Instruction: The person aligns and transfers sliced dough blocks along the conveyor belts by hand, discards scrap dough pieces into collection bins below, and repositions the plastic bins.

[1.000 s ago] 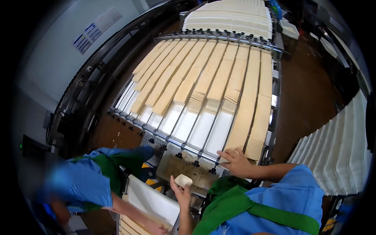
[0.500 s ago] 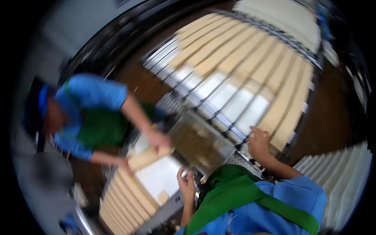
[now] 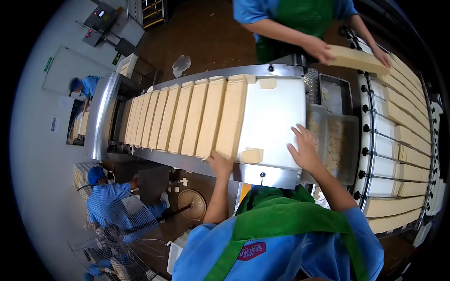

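My left hand [image 3: 220, 165] is at the near end of the last long pale-yellow row of thin slices [image 3: 233, 119] on the white conveyor belt [image 3: 273, 112]. Its fingertips touch that end, with the fingers apart. Over the right end of the belt, my right hand [image 3: 305, 147] is spread and holds nothing. Between my hands, a few loose thin slices [image 3: 251, 155] lie flat near the belt's near edge. More long rows [image 3: 176, 119] lie side by side to the left.
Across the belt, a co-worker [image 3: 304, 28] holds a long pale row [image 3: 358, 60] in both hands. A rack conveyor [image 3: 382, 136] with rods stands at right. Between the conveyors are bins [image 3: 354, 150] of scraps. A fan [image 3: 115, 229] stands lower left; a metal hood [image 3: 103, 117] spans the belt.
My view has turned left towards the belt. My right hand has left the rack conveyor for the belt's end. My left hand now touches a row. The co-worker has carried a row to the rack.
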A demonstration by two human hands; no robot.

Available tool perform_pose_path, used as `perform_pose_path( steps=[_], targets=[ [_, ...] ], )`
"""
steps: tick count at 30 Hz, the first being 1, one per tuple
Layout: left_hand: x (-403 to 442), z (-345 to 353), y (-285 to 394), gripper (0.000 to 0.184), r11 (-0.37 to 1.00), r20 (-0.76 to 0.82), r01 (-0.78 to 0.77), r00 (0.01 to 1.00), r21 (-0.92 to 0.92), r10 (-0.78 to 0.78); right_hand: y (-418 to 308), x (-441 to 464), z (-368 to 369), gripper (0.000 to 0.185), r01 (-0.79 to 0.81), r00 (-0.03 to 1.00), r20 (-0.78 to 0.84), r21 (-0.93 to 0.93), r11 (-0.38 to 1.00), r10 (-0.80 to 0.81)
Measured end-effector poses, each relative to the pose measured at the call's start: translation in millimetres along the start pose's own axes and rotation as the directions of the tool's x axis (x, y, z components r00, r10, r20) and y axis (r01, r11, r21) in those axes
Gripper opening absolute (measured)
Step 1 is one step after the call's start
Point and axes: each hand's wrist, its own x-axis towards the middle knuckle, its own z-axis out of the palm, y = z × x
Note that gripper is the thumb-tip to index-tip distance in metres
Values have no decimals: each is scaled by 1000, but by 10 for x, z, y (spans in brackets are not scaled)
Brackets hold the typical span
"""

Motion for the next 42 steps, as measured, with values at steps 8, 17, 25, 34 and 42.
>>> perform_pose_path(
  steps=[8, 17, 25, 34, 42],
  targets=[
    [10, -10, 217, 87, 969, -11, -179, 984, -171, 180, -401, 1828, 1320, 70, -122, 976, 142, -259, 958, 163],
    [37, 21, 200, 98, 962, 171, -262, 954, 77, 247, -720, 2926, 1744, 75, -198, 909, 284, -350, 916, 305],
    [68, -3, 288, 90, 966, 326, -219, 911, -137, 253, -170, 2375, 1265, 76, -409, 908, -88, -410, 815, 411],
    [-52, 110, 954, 83, 959, 374, -264, 883, -106, 284, 681, 1777, 549, 86, -762, 648, -88, -75, 643, 757],
    [-844, 532, 1856, 76, 651, 189, -660, 633, -375, 751, 1427, -283, -930, 65, -744, 373, -690, 176, 644, 620]
  ],
)
